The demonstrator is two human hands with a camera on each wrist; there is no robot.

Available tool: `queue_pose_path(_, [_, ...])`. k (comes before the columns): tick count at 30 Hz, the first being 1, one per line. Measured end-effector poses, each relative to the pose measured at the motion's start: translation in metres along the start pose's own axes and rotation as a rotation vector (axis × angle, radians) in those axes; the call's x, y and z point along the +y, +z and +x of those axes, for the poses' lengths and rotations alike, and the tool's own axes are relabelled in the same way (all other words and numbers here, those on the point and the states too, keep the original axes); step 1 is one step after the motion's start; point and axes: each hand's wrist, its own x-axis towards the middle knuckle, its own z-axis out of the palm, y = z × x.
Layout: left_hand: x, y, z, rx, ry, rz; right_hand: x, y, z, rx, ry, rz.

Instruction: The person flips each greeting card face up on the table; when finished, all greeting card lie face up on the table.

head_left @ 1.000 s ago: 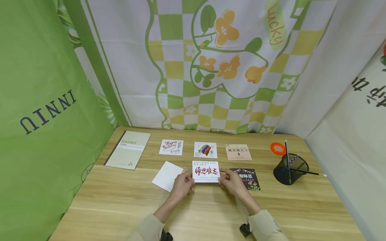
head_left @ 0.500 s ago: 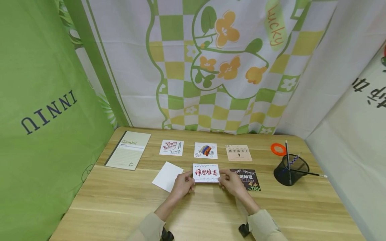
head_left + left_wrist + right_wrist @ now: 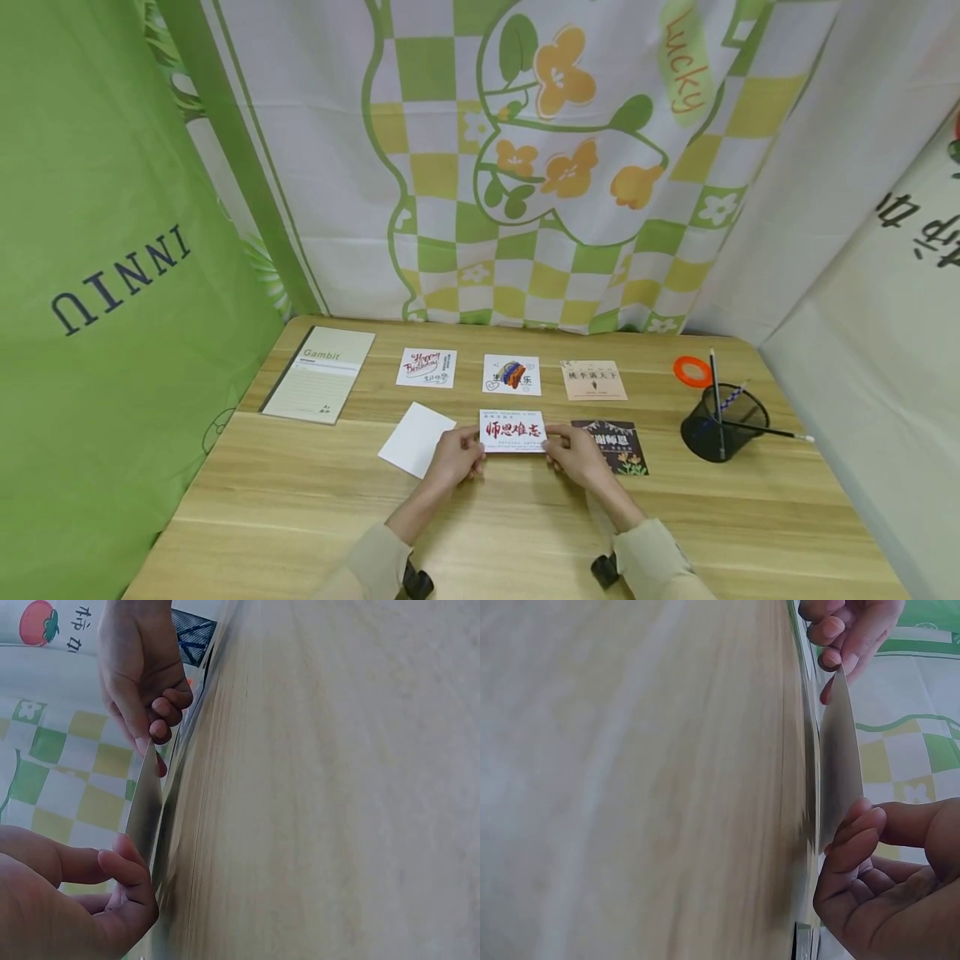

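A white greeting card (image 3: 513,431) with red Chinese lettering is held between both hands just above the table, tilted so its printed face shows in the head view. My left hand (image 3: 454,458) pinches its left edge between thumb and fingers. On the opposite edge, my right hand (image 3: 579,454) does the same. From the wrist views only the card's shaded back (image 3: 146,814) is visible. A blank white card (image 3: 414,437) lies askew beside the left hand. Partly behind the right hand lies a dark card (image 3: 624,450) with orange flowers.
Three cards form a back row: a Happy Birthday card (image 3: 425,367), a white card with a colourful drawing (image 3: 512,375) and a beige card (image 3: 593,380). A notebook (image 3: 318,375) lies far left. At right stand a black mesh pen holder (image 3: 705,442) and an orange ring (image 3: 692,372).
The held card has tipped further back and lowered slightly, so its face looks shorter in the head view. Both hands keep their grip and have barely moved.
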Motion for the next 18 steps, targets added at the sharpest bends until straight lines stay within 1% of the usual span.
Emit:
queue_pose_path(2, [-0.0008, -0.0003, 0.0004, -0.002, 0.007, -0.001, -0.0001, 0.0004, 0.0005, 0.001, 0.0, -0.002])
queue_pose_path(9, [-0.0019, -0.0007, 0.0016, 0.01, -0.032, 0.026, -0.0004, 0.0012, 0.0016, -0.006, 0.008, -0.011])
queue_pose_path(11, [-0.0028, -0.001, 0.0023, 0.006, -0.032, 0.036, 0.0, 0.0014, 0.0024, -0.008, 0.012, -0.013])
queue_pose_path(18, [-0.0009, -0.0037, 0.0025, -0.04, -0.057, 0.077, -0.0005, 0.0012, 0.0047, -0.005, 0.04, -0.019])
